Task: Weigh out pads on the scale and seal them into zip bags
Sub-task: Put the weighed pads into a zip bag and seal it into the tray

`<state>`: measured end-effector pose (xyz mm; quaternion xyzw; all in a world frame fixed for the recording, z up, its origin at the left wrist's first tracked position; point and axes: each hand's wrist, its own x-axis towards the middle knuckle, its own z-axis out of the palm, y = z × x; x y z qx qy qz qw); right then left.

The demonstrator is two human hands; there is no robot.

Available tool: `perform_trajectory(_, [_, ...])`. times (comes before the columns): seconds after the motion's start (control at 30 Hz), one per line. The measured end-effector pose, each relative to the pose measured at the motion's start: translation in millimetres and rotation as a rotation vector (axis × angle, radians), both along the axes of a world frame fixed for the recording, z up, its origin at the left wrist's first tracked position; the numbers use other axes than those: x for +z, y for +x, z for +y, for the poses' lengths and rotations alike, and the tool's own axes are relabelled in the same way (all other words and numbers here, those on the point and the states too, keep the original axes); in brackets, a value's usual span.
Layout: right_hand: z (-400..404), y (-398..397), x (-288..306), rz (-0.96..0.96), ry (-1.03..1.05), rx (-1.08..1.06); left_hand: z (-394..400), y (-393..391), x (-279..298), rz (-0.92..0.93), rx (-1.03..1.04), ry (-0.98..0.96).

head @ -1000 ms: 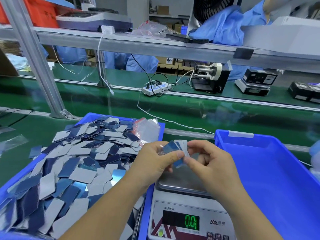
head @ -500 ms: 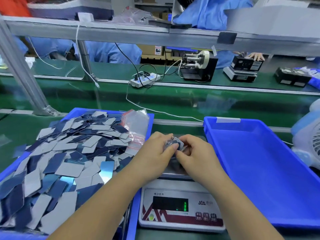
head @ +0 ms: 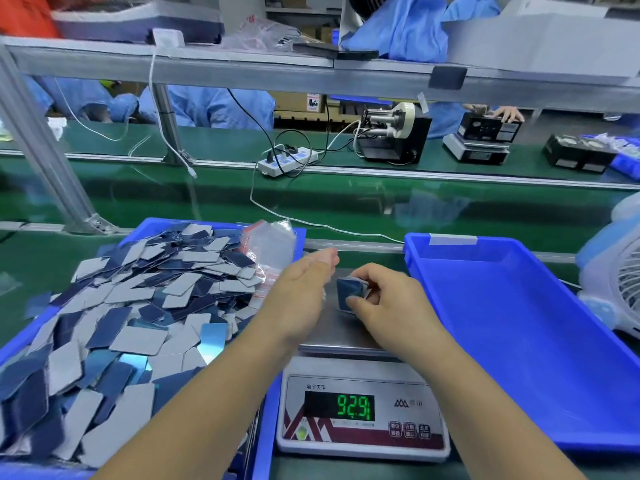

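A small stack of blue and grey pads [head: 350,292] rests on the steel platform of the scale [head: 360,407], whose green display reads 92.9. My right hand [head: 384,299] grips the stack with curled fingers and thumb. My left hand [head: 304,289] hovers just left of the stack with straight fingers and holds nothing. A blue bin [head: 273,393] on the left is heaped with loose pads [head: 138,313]. Clear zip bags [head: 273,247] with red strips lie at that bin's far right corner.
A second blue bin [head: 519,334] with nothing in it stands right of the scale. A white fan [head: 620,271] sits at the far right edge. Behind runs a green conveyor with a power strip [head: 287,161], a cable, a tape dispenser [head: 391,133] and another scale.
Both hands held the pad stack above the scale, then lowered it onto the platform. My left hand has let go and drawn away to the left. The display went from 0.0 to 92.9.
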<state>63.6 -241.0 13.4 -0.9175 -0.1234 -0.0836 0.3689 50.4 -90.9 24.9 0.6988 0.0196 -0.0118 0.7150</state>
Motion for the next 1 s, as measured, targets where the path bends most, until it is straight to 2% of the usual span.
perform_trajectory(0.27, [19.1, -0.1, -1.5, 0.032, -0.207, 0.12, -29.1, -13.1, 1.3, 0.036, -0.001, -0.007])
perform_trajectory(0.4, [16.7, 0.2, 2.0, 0.05, -0.125, 0.07, -26.0, -12.3, 1.5, 0.032, -0.032, -0.03])
perform_trajectory(0.5, [9.4, 0.2, 3.0, -0.003, -0.149, 0.026, -14.6, -6.1, 2.9, 0.011, -0.009, -0.071])
perform_trajectory(0.6, [5.7, -0.3, 5.1, -0.048, -0.079, 0.031, 1.9, 6.7, 9.7, 0.034, -0.003, -0.207])
perform_trajectory(0.73, [5.9, -3.0, 7.3, 0.014, -0.151, 0.059, 10.7, 18.0, 6.6, 0.048, -0.023, -0.426])
perform_trajectory(0.8, [6.3, -5.4, 12.4, 0.058, 0.009, 0.043, 10.2, 19.5, 1.6, 0.045, 0.014, -0.487])
perform_trajectory(0.9, [10.7, -16.0, 21.6, 0.334, 0.644, 0.188, 10.0, 19.6, -2.3, 0.068, 0.042, -0.524])
perform_trajectory(0.93, [12.7, -19.5, 23.2, 0.408, 0.788, 0.246, 10.1, 19.4, -1.9, 0.075, 0.048, -0.534])
perform_trajectory(1.0, [17.6, -25.2, 23.0, 0.446, 0.842, 0.307, 9.6, 19.8, -1.9, 0.092, 0.049, -0.56])
